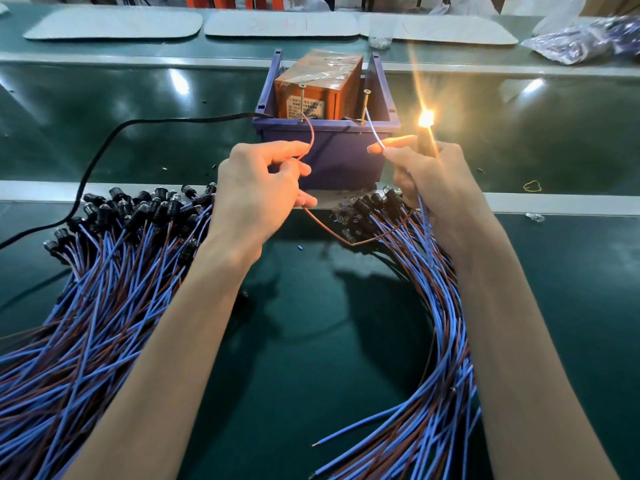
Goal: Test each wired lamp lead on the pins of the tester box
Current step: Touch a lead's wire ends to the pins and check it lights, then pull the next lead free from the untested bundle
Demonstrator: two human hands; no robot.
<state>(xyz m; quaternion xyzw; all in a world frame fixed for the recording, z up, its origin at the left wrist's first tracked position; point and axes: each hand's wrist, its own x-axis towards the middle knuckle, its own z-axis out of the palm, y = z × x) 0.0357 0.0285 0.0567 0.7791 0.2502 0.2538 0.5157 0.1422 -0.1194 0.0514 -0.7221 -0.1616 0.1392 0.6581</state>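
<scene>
Now pinching the brown wire [310, 140] in the left hand [263, 181], fingers curled round it, tip raised to the left pin [302, 95] of the tester box [318, 88] at twelve o'clock, inside a blue bin [329, 150]. Gripping the blue wire [374, 131] between thumb and forefinger of the right hand [429, 174], end up at the right pin [365, 105]. Holding the lit lamp [426, 118] in that same hand, at one o'clock. Flanked by loose leads [104, 271] at eight o'clock and bundled leads [415, 341] at five o'clock

Glare hides the lit lamp [426, 118]; the tester box [320, 72] label [306, 110] is unreadably blurred
</scene>
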